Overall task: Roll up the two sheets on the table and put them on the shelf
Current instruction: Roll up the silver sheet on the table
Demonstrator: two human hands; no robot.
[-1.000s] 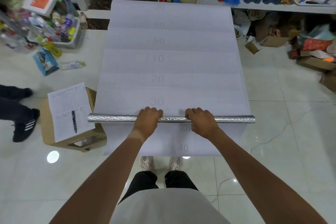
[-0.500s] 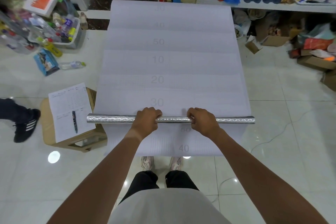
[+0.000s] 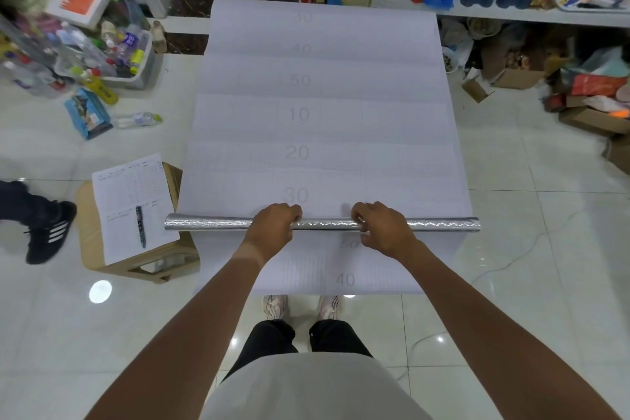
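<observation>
1. Head view, task items: A silver roll [image 3: 322, 225] lies crosswise on the white sheet [image 3: 320, 133], at 6 o'clock of the sheet's printed "30". The sheet runs flat from the roll toward 12 o'clock; a second sheet layer [image 3: 306, 269] marked "40" and "50" lies at 6 o'clock of the roll.
2. Head view, left hand [image 3: 272, 232]: fingers are curled over the top of the roll, gripping it left of centre.
3. Head view, right hand [image 3: 383, 230]: fingers are curled over the roll, gripping it right of centre. The two hands are near each other, apart.
4. Head view, shelf [image 3: 531, 12]: it stands at 1 o'clock of the sheet, loaded with mixed items.
5. Head view, surroundings: a wooden stool [image 3: 136, 266] at 9 o'clock of the roll carries a paper form [image 3: 129, 201] and a pen [image 3: 140, 230]. A bin of bottles [image 3: 112, 58] sits at 10 o'clock. Cardboard boxes [image 3: 511, 75] lie at 2 o'clock.
</observation>
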